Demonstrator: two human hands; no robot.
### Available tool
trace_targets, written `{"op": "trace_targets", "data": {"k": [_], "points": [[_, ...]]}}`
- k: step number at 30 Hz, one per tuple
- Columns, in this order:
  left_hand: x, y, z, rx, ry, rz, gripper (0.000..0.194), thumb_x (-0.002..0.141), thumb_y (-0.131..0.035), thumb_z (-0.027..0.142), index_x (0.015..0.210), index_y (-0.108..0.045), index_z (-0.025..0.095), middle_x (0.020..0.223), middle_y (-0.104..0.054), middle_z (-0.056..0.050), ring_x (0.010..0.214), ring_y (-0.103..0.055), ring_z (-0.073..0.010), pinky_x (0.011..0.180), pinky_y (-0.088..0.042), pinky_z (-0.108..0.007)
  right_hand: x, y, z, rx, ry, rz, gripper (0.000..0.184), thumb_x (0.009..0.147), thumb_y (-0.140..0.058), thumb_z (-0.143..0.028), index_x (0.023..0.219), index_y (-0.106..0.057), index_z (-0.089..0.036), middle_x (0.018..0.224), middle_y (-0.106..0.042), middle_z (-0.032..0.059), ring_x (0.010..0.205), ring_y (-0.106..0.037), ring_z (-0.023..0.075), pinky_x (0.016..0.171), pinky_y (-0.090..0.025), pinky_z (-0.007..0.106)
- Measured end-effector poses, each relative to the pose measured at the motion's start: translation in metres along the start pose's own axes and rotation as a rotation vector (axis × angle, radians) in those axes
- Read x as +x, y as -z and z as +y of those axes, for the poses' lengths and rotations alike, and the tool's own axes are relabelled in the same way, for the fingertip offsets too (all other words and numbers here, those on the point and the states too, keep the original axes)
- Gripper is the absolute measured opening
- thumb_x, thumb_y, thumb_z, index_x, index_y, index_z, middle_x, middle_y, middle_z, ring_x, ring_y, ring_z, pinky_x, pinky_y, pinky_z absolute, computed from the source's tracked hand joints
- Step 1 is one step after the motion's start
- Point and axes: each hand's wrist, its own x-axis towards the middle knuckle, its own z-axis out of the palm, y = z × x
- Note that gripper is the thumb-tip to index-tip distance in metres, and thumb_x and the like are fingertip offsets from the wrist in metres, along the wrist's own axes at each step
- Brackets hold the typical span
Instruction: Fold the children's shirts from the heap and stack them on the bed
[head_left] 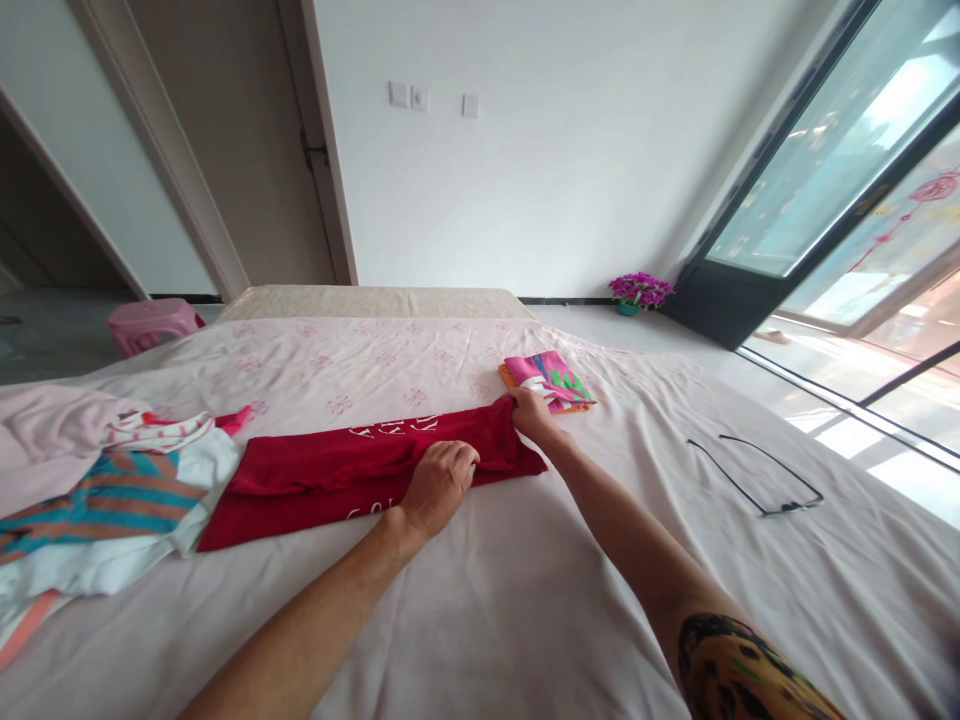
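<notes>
A dark red garment with white lettering (300, 462) lies on the bed, folded into a long strip. My left hand (442, 482) is closed on its middle, fingers curled into the cloth. At the garment's right end, my right hand (531, 415) pinches the far corner. Just beyond that hand sits a folded bundle of pink and orange cloth (551, 378). Left of the red garment is a loose pile of clothes, with a blue and brown striped piece (112, 500) and a pale pink piece (52, 440) in it.
A light flowered sheet (510, 590) covers the bed. Black-framed glasses (787, 507) lie on the right. Behind stand a pink stool (154, 325) and a pot of purple flowers (640, 290) on the floor. A dark-framed glass door (787, 220) is at the right.
</notes>
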Motion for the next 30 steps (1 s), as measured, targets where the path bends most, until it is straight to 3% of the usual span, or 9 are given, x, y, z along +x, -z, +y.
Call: {"op": "trace_targets", "data": {"k": [4,8,13,17,22,24,26,30], "points": [[-0.004,-0.002,-0.001,-0.090,-0.059,-0.027,0.020,0.088,-0.058,0.013,0.105,-0.063,0.023,0.114,-0.068,-0.006,0.116,-0.058,-0.0235,0.104,-0.045,-0.044,-0.005,0.004,-0.007,-0.018,-0.045,0.033,0.039,0.083,-0.045,-0.008,0.114,-0.069,-0.014,0.110,-0.070,0.0100,0.097,-0.065,0.0198,0.088,-0.050,0.030],[-0.004,0.006,-0.003,-0.181,-0.033,-0.009,0.028,0.090,-0.054,0.012,0.114,-0.063,0.024,0.120,-0.067,-0.005,0.118,-0.059,-0.0206,0.105,-0.046,-0.040,-0.021,0.012,-0.026,-0.149,-0.077,0.111,0.038,0.094,-0.042,-0.020,0.128,-0.060,-0.019,0.127,-0.059,0.0128,0.108,-0.061,0.0236,0.090,-0.047,0.033],[-0.010,0.029,-0.015,-0.032,0.104,0.117,0.028,0.090,-0.052,0.012,0.115,-0.062,0.022,0.114,-0.065,-0.008,0.111,-0.060,-0.0219,0.101,-0.047,-0.042,-0.039,0.011,-0.040,-0.258,-0.204,-0.011,0.047,0.096,-0.045,-0.045,0.136,-0.049,-0.020,0.130,-0.057,0.0162,0.104,-0.062,0.0289,0.084,-0.047,0.038],[-0.024,0.043,-0.026,0.047,0.121,0.065,0.020,0.092,-0.053,0.018,0.108,-0.064,0.021,0.105,-0.063,-0.008,0.103,-0.059,-0.0217,0.096,-0.049,-0.040,-0.039,0.005,-0.036,-0.274,-0.188,-0.058,0.043,0.097,-0.046,-0.037,0.137,-0.048,-0.022,0.125,-0.064,0.0138,0.106,-0.063,0.0277,0.085,-0.046,0.037],[-0.039,0.044,-0.030,0.003,0.100,-0.060,0.026,0.091,-0.054,0.017,0.113,-0.066,0.024,0.103,-0.064,-0.005,0.097,-0.058,-0.0210,0.089,-0.050,-0.037,-0.034,0.001,-0.028,-0.328,-0.205,-0.084,0.039,0.097,-0.040,-0.028,0.134,-0.053,-0.023,0.118,-0.067,0.0129,0.102,-0.064,0.0277,0.083,-0.046,0.037],[-0.042,0.042,-0.031,-0.025,0.111,-0.043,0.027,0.090,-0.054,0.016,0.113,-0.067,0.024,0.103,-0.065,-0.005,0.098,-0.057,-0.0210,0.090,-0.050,-0.037,-0.034,0.003,-0.028,-0.370,-0.187,-0.100,0.040,0.096,-0.041,-0.028,0.134,-0.054,-0.022,0.119,-0.066,0.0135,0.101,-0.064,0.0279,0.082,-0.046,0.037],[-0.042,0.040,-0.032,-0.053,0.123,-0.003,0.025,0.092,-0.053,0.017,0.111,-0.068,0.024,0.103,-0.065,-0.005,0.098,-0.058,-0.0204,0.091,-0.049,-0.037,-0.036,0.007,-0.033,-0.409,-0.146,-0.030,0.043,0.097,-0.040,-0.026,0.138,-0.051,-0.022,0.123,-0.063,0.0148,0.103,-0.062,0.0286,0.083,-0.046,0.038],[-0.040,0.037,-0.032,-0.055,0.146,0.038,0.025,0.095,-0.051,0.021,0.110,-0.069,0.024,0.103,-0.065,-0.006,0.097,-0.058,-0.0208,0.090,-0.050,-0.038,-0.046,0.013,-0.062,-0.430,0.036,0.065,0.042,0.098,-0.037,-0.022,0.136,-0.055,-0.019,0.127,-0.060,0.0157,0.114,-0.055,0.0295,0.095,-0.043,0.041]]}}
